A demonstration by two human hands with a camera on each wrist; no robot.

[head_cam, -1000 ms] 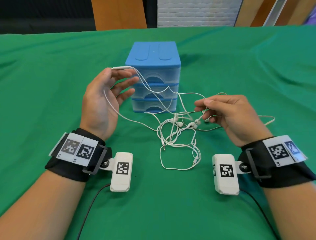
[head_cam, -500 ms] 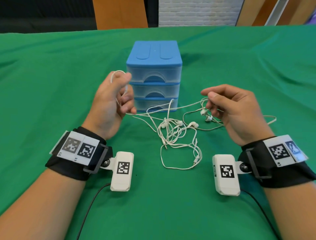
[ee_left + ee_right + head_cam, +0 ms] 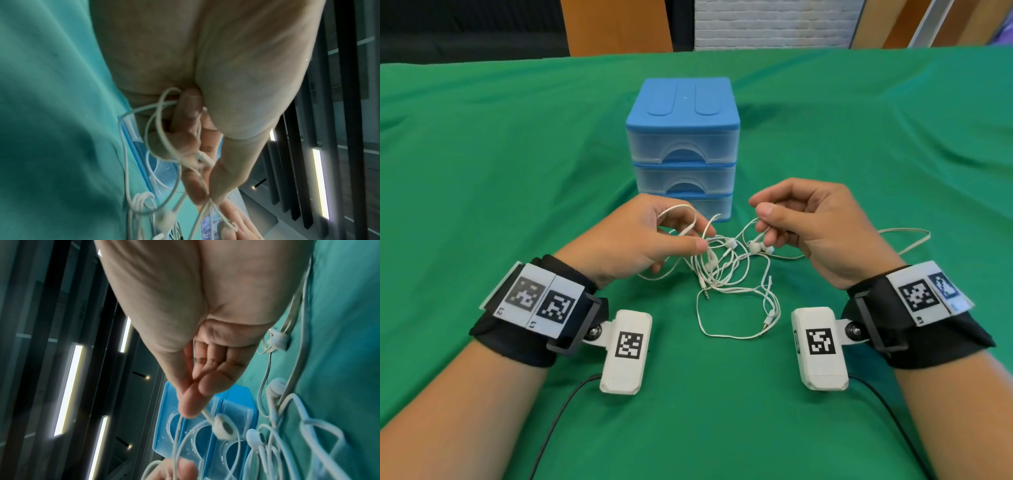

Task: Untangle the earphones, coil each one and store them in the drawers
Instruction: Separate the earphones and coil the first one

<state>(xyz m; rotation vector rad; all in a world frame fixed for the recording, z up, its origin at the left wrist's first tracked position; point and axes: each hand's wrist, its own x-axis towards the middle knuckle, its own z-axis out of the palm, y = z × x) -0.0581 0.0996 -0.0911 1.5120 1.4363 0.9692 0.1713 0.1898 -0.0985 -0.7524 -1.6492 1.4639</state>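
Observation:
A tangle of white earphones (image 3: 726,270) lies on the green cloth in front of the blue three-drawer box (image 3: 683,140), whose drawers are all closed. My left hand (image 3: 647,240) holds loops of white cable (image 3: 156,129) wound around its curled fingers, thumb pressed toward the fingertips. My right hand (image 3: 801,226) pinches a cable just above an earbud (image 3: 223,426) between thumb and forefinger. More earbuds (image 3: 756,247) hang between the two hands. Two jack plugs (image 3: 768,320) lie on the cloth nearer me.
A long strand of cable (image 3: 907,236) runs out to the right past my right hand. Green cloth (image 3: 482,171) covers the whole table. Wooden panels and a white brick wall (image 3: 770,20) stand beyond the far edge.
My left hand came down and right from beside the top drawer to just above the tangle, closing round the cable. My right hand shifted slightly left, toward it.

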